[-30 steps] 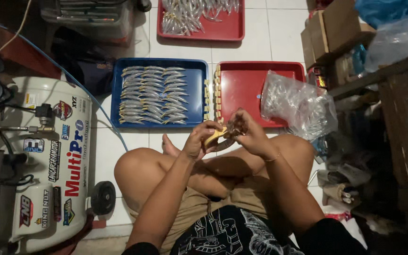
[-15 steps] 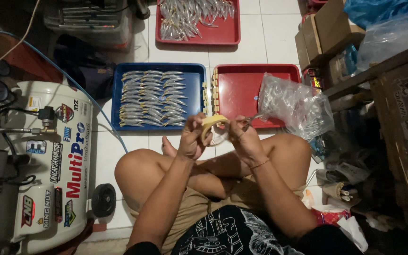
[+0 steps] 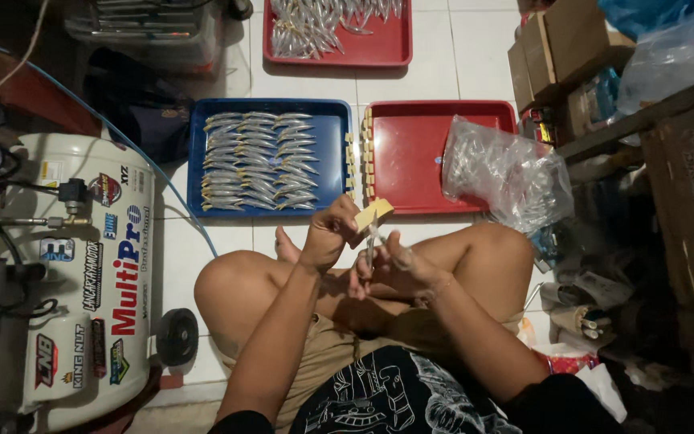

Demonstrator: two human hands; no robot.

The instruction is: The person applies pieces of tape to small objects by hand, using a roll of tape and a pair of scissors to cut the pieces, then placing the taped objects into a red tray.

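Compressor tank (image 3: 82, 281), white with stickers, fills the left edge of the frame, a blue hose (image 3: 134, 153) running from it toward the upper left. Just right of it, at centre-left, the blue tray (image 3: 196, 161) holds rows of small silvery fish-shaped lures (image 3: 259, 161), their long axes lying across the picture. Below that tray's lower right corner, the left hand (image 3: 329, 235) is closed around a small pale yellow block (image 3: 373, 214), which pokes out up and to the right of the fingers, tilted along that diagonal. Just right of and a little below it, the right hand (image 3: 395, 269) pinches a thin clear lure body (image 3: 371, 247), held nearly upright, its upper end just under the block; whether the two touch is too small to tell. Both hands hover above the crossed bare legs. Above them the red tray (image 3: 379, 161) has a line of similar yellow blocks (image 3: 367, 153) along its left rim. Further right, a clear plastic bag (image 3: 504, 173) lies partly over that tray, with cardboard boxes (image 3: 556, 48) at the upper right.
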